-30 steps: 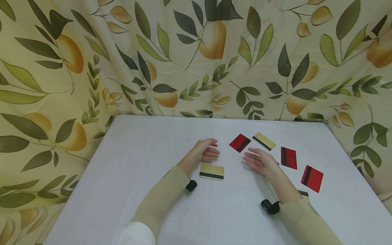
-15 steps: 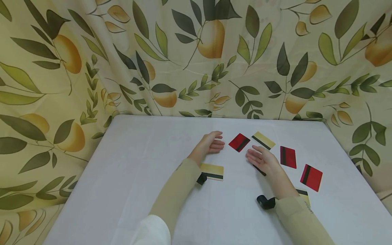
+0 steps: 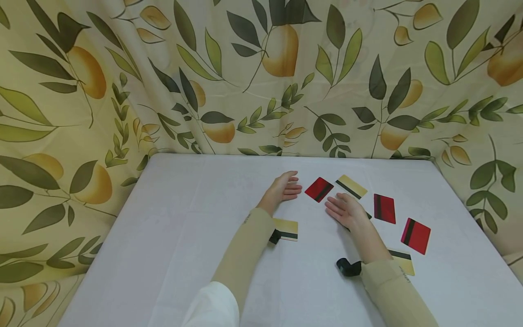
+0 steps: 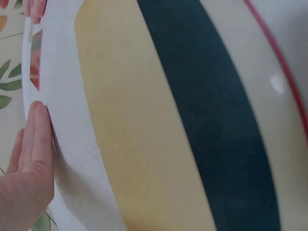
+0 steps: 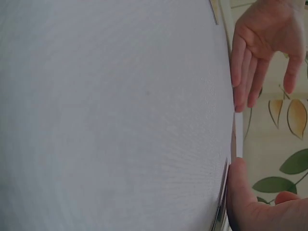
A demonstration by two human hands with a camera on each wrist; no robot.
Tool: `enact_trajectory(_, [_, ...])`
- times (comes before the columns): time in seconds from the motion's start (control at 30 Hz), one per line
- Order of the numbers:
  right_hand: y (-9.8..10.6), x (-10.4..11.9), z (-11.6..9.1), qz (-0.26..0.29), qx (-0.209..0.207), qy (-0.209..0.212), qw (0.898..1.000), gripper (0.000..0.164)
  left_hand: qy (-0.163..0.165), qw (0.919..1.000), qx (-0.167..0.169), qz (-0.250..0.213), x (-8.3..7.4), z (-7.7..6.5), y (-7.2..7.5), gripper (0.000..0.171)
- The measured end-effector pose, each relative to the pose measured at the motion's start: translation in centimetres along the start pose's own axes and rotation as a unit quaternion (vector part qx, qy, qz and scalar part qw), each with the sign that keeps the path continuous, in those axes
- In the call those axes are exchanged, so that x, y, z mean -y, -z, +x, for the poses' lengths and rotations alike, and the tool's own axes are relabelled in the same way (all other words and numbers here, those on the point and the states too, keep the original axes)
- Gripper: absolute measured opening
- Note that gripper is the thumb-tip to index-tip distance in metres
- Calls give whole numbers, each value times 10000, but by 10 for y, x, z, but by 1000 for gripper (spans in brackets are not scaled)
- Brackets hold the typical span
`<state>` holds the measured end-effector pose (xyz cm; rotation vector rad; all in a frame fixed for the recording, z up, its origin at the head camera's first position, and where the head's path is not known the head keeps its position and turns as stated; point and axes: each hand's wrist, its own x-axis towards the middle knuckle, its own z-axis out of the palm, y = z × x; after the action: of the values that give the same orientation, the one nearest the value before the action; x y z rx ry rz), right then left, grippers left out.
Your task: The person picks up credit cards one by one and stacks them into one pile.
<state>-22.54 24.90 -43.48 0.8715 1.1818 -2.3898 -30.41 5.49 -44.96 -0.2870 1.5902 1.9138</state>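
My left hand [image 3: 282, 190] is held palm inward with straight fingers, just left of a red card [image 3: 319, 189] with a dark stripe. My right hand [image 3: 347, 212] faces it, fingers extended, over a card of which only a dark edge [image 3: 369, 215] shows. Neither hand holds anything. A gold card [image 3: 289, 225] lies under my left wrist, partly covered by the sleeve and wrist camera. That gold card [image 4: 130, 115] fills much of the left wrist view, beside my left hand [image 4: 31, 173]. In the right wrist view my right hand [image 5: 260, 207] is below my left hand [image 5: 269, 48].
Around my right hand lie a gold card [image 3: 351, 186], a red card [image 3: 385, 209], another red card [image 3: 416, 236] and a gold card [image 3: 402, 262] partly behind the forearm. A white cloth [image 3: 196, 218] covers the table. Leaf-and-fruit curtains [image 3: 253, 91] hang behind.
My left hand has moved away from me and to the right, toward the red card. My right forearm has shifted slightly left, uncovering more of the lower gold card. The cards stay in place.
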Motion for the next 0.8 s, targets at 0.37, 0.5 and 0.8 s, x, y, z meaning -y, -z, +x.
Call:
enact_trajectory(0.37, [-5, -5, 6, 203, -36, 123, 9997, 55, -3, 9995, 226, 200, 1, 3, -12, 56])
enact_trajectory(0.5, [-5, -6, 6, 254, 10, 158, 9996, 54, 69, 9993, 372, 62, -2, 1, -14, 59])
enact_trajectory(0.8, [-5, -7, 6, 221, 8, 160, 9996, 55, 333, 9986, 396, -121, -4, 1, -17, 62])
